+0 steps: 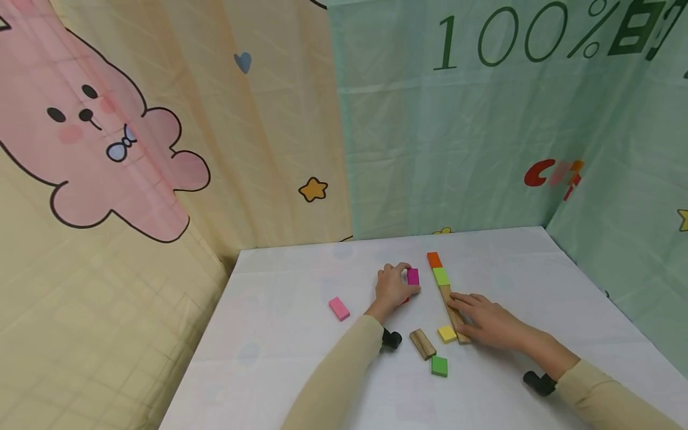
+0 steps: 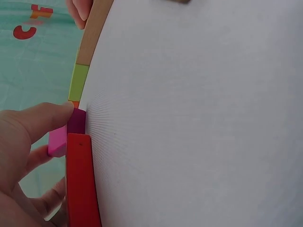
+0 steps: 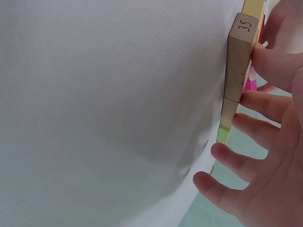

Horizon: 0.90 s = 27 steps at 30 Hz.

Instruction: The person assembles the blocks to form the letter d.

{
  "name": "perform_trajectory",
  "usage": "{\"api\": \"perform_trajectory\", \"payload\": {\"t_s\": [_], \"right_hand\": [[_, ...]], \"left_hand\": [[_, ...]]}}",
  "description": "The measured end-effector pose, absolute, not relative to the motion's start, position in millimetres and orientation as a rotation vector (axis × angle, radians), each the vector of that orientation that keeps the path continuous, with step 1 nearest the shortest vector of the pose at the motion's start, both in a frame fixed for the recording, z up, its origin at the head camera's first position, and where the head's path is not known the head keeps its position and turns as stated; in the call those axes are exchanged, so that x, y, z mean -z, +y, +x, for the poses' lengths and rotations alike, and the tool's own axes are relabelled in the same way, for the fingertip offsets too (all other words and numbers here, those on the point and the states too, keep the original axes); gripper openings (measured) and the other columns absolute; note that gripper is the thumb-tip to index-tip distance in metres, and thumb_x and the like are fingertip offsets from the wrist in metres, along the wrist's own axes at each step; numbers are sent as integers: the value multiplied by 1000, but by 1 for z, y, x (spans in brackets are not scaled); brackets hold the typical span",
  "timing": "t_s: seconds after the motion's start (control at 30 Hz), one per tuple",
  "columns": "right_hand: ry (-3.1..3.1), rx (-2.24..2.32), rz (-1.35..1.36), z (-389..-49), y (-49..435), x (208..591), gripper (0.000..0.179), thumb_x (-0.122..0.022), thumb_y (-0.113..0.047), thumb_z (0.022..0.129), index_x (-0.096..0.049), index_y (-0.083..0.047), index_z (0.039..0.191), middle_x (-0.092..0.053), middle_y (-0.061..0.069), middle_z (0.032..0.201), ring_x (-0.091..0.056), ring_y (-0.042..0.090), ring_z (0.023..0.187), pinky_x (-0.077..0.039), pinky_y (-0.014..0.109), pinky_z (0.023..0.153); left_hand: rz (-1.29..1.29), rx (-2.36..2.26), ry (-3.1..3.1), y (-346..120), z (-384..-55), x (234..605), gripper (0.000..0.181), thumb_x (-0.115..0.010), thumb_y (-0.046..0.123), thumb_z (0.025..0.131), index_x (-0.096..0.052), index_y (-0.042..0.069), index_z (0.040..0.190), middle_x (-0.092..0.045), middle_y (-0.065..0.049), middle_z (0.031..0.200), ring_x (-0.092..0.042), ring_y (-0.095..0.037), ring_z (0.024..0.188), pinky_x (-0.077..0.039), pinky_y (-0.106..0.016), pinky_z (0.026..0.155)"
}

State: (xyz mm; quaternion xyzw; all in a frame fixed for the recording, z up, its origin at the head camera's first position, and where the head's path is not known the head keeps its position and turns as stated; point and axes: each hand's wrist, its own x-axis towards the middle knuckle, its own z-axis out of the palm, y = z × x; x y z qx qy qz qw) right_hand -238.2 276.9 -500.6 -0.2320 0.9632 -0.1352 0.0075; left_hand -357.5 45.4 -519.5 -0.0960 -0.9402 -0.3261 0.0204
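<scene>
Table point(image 1: 279, 358): flat top under a smooth white cloth, faint pale print. Printed fabric sheets hang behind it.

Leftmost, a pink block point(image 1: 339, 308), small flat rectangle, matte paint, lying alone and well apart from both hands.

Left hand point(image 1: 394, 287): fingers curled, thumb and fingertips pinching a magenta block point(image 1: 412, 276), a short rectangle. Left wrist view shows the thumb pressed on the top edge of the magenta block point(image 2: 71, 127). Directly next to it is a red block point(image 2: 81, 189), longer, glossy, with squared corners; it lies under the palm. In the head view only a sliver of red shows at the hand's edge.

In front of the person, between the forearms: a plain wood block point(image 1: 422, 344), visible grain, lying at a slant; a dark green block point(image 1: 439, 365) just near it; a yellow block point(image 1: 447, 333), small square, just beside the row.

Row of blocks laid end to end, running away from the person: orange block point(image 1: 434, 260) farthest, then lime block point(image 1: 441, 276), then a long unpainted wood strip point(image 1: 450, 307).

Right hand point(image 1: 486, 322): fingers straight and spread, lying flat along the near end of the wood strip, not wrapped round it. Right wrist view shows fingertips point(image 3: 258, 101) against the side of the strip, whose end block point(image 3: 239, 56) is stamped "35".
</scene>
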Motion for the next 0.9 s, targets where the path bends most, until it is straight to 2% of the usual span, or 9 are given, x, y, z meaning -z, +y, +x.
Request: {"api": "perform_trajectory", "payload": {"t_s": [0.27, 0.53, 0.9], "right_hand": [[3006, 406, -706, -241, 276, 501, 66, -68, -40, 96, -48, -9, 150, -39, 14, 156, -41, 44, 136, -44, 66, 94], [3010, 397, -705, -241, 276, 501, 67, -69, -40, 95, -48, -9, 150, -39, 14, 156, -41, 44, 135, -44, 66, 93], [3008, 405, -714, -239, 274, 501, 65, -70, -37, 95, -49, -7, 149, -40, 16, 155, -42, 45, 134, -44, 66, 93]], "left_hand": [[-380, 1104, -2874, 48, -356, 518, 54, -84, 25, 81, -63, 29, 130, -58, 4, 90, -49, -16, 85, -42, -29, 67], [-434, 1240, -2814, 54, -357, 522, 59, -81, 13, 81, -62, 27, 135, -64, 3, 98, -54, -13, 85, -50, -25, 72], [-524, 1250, -2821, 52, -354, 517, 63, -81, 6, 79, -63, 27, 136, -65, 2, 100, -54, -11, 85, -49, -22, 70]]}}
